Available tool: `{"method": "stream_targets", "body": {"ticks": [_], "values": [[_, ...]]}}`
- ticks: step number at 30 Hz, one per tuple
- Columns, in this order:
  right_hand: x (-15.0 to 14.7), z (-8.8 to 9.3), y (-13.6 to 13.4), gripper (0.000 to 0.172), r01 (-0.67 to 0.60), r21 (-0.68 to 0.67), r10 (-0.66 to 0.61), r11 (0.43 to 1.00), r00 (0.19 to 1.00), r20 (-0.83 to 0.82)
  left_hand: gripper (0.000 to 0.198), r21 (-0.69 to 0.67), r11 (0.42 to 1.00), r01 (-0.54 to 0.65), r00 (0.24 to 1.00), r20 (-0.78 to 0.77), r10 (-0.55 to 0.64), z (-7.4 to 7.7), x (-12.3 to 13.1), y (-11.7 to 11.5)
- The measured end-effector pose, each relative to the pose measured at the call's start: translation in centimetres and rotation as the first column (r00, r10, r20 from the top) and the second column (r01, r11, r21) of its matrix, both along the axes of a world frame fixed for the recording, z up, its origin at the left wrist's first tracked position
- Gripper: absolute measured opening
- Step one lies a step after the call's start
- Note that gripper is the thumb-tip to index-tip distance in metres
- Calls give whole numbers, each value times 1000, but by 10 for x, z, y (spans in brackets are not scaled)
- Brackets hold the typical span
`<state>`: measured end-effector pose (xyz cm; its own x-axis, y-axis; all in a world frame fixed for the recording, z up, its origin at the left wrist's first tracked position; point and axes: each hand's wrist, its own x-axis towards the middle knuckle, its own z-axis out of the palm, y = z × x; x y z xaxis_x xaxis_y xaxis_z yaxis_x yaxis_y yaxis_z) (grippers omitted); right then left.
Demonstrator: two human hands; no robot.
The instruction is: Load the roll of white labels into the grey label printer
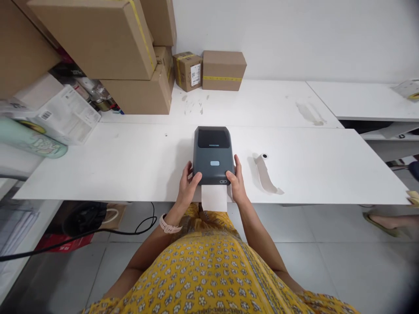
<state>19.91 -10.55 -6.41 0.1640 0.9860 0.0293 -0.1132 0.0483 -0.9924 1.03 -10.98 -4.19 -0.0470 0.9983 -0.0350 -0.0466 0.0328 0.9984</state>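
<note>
A dark grey label printer (214,155) with a closed black lid and a pale blue button is on the white table (131,174) in front of me. My left hand (189,183) grips its near left corner, thumb on top and fingers along the side. On the opposite corner my right hand (237,179) holds it the same way. A strip of white paper (214,198) sticks out of the printer's front, past the table edge. To the right lies a small paper roll (266,174), partly unrolled, its loose end curling toward me.
Large cardboard boxes (98,39) are stacked at the back left, with a small labelled box (188,72) and a plain box (224,69) by the wall. A mint-green bottle (36,139) lies at the left. Below, a black cable (131,232) runs. Another person's foot (386,220) shows at right.
</note>
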Motion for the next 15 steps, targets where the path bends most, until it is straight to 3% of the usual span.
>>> {"method": "stream_targets", "body": {"ticks": [3,5,8,12,15], "values": [[0,1,-1,96,2,14,-3,1000,1000,24,50,13,991,-133,976,-172,133,-8,-8,-29],[0,0,-1,94,6,27,-7,1000,999,41,39,-99,995,30,980,-195,-49,-12,-8,-43],[0,1,-2,94,11,30,-12,1000,999,48,41,-300,905,303,947,-15,-322,-5,-1,-48],[0,4,-3,95,15,17,-16,1000,999,37,44,-407,816,411,906,281,-316,19,8,-42],[-1,4,-2,95,24,9,-24,1000,999,40,44,-408,796,446,880,364,-306,26,9,-44]]}}
